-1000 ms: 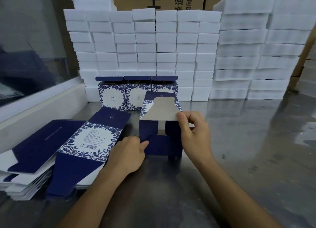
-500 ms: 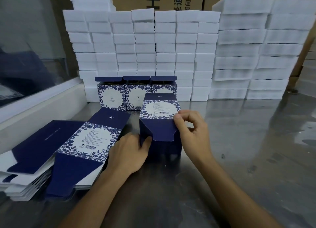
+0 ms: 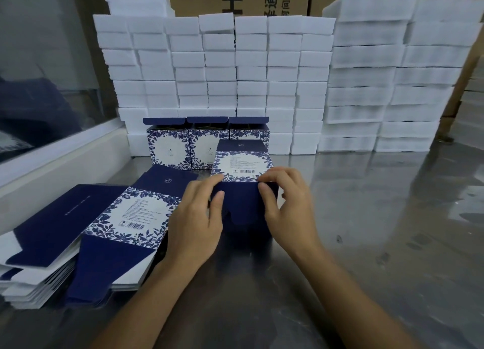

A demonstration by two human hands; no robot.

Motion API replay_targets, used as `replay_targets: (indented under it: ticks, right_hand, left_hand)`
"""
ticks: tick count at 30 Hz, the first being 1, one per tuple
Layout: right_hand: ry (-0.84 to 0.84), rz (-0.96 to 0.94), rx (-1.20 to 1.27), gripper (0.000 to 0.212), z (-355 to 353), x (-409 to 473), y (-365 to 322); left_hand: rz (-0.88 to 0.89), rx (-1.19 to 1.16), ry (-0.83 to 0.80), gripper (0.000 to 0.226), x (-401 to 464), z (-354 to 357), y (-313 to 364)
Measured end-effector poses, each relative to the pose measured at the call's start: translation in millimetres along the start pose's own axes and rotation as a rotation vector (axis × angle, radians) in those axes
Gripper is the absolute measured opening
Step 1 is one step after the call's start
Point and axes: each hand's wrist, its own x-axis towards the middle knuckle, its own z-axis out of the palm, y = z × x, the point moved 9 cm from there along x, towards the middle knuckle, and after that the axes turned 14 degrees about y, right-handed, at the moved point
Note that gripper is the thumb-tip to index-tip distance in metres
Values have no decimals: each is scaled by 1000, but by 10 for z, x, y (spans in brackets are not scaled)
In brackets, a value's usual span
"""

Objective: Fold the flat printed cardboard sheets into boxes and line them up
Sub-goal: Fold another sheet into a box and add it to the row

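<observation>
Head view: matte cardboard box (image 3: 242,165) lying lengthwise near-to-far on steel desk (image 3: 366,217); left hand (image 3: 196,217) and right hand (image 3: 285,207) each grasping its near flap (image 3: 242,204).

L hand (image 3: 195,217) & R hand (image 3: 286,207) fwd, side by side, thumbs inward, fingers curled.

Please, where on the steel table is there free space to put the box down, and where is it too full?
Free: the bare steel table right of the right hand, before the foam stacks. Also beside the three finished boxes, on their right. Crowded: the left, where the flat sheets lie.
</observation>
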Motion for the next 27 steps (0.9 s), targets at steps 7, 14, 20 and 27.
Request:
replay_targets:
  ticks: [7,14,20,27]
  right_hand:
    - [1,-174,-228,14,185,-160,-290]
    - [33,-176,-278,11,230,-118,-279]
    - [54,-181,-186,19,161,-136,-164]
    - [64,-104,-106,13,165,-75,-78]
  left_hand:
    - [39,-30,89,17,-24,-39,187]
    - [2,2,129,11,-1,-14,183]
    - [-46,-15,83,17,-24,44,66]
    - [-67,-50,-34,32,-94,154,-11]
